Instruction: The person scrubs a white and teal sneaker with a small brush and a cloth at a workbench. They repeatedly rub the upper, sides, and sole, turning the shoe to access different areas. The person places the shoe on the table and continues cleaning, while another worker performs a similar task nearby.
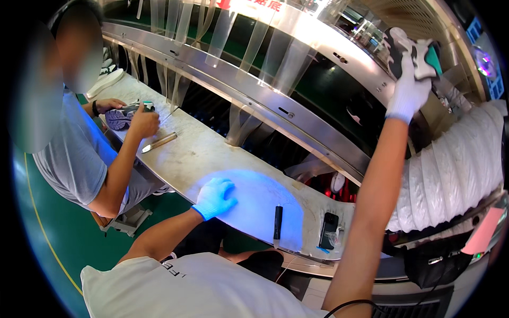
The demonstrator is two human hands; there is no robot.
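The left hand (214, 197), in a white glove tinted blue by the light, lies flat with fingers spread on the counter (201, 148), holding nothing. It rests at the left edge of a patch of blue-violet light, and a slim black torch (278, 221) lies on the counter just right of that hand, pointing toward the near edge. A dark phone (328, 229) lies farther right of the torch, near the counter's end. The right hand (407, 91), also gloved in white, is raised high above the counter and well apart from the torch, its fingers closed around a black and white shoe (411, 50) held up by the steel housing (297, 47) with its hanging clear strips. A ribbed white hose (456, 169) runs down to the right of the raised arm. Far left of the torch, another person (69, 153) in a grey shirt holds a second shoe (123, 115) on the counter, with a flat tool (159, 142) lying beside it.
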